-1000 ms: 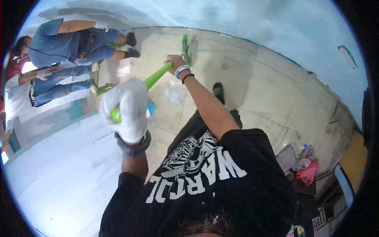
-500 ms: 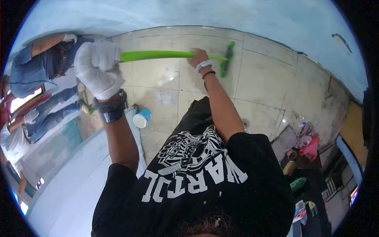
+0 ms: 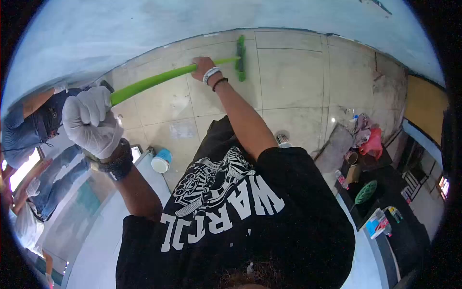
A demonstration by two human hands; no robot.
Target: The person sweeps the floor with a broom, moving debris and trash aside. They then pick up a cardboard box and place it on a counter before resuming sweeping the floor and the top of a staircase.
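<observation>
A bright green long-handled broom [image 3: 154,83] stretches across the view, its narrow head [image 3: 241,58] down on the tiled floor near the blue wall. My left hand [image 3: 91,118], in a white glove, is closed around the top end of the handle. Bare and wearing bracelets at the wrist, my right hand [image 3: 203,68] wraps the handle lower down, closer to the head. The underside of the head is hidden, so its bristles cannot be made out.
The pale blue wall [image 3: 231,17] borders the floor ahead. A blue-and-white paint bucket [image 3: 162,161] stands left of my legs. Two people [image 3: 41,113] are at the left. On the right lie a red plastic bag [image 3: 371,143] and a dark table [image 3: 385,192] with items.
The broom head has shifted left along the floor beside the wall. Both my hands moved left with the handle, the gloved one also lower, and the handle now slants more.
</observation>
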